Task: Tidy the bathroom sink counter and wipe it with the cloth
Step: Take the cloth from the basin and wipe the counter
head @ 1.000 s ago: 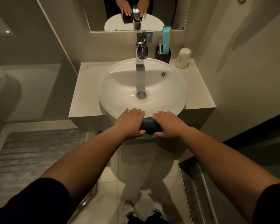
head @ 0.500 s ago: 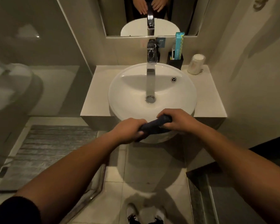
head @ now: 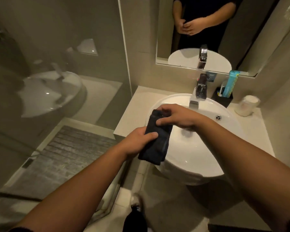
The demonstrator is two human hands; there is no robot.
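Note:
A dark blue folded cloth (head: 157, 139) hangs in the air over the left rim of the white round sink (head: 208, 161). My left hand (head: 137, 141) grips its lower left edge, thumb on top. My right hand (head: 176, 117) pinches its upper end from the right, over the basin. The pale counter (head: 134, 111) shows to the left of the sink and behind it on the right. A chrome faucet (head: 200, 91) stands at the back of the basin.
A black holder (head: 222, 98) with a teal box (head: 231, 84) and a white cup (head: 247, 105) stand at the counter's back right. A mirror (head: 208, 30) hangs above. A glass shower panel (head: 57, 81) and a grey mat (head: 70, 154) lie to the left.
Both hands have lifted the cloth from the sink's front rim up over the basin's left side, and it now hangs lengthwise. The view has turned left and come closer.

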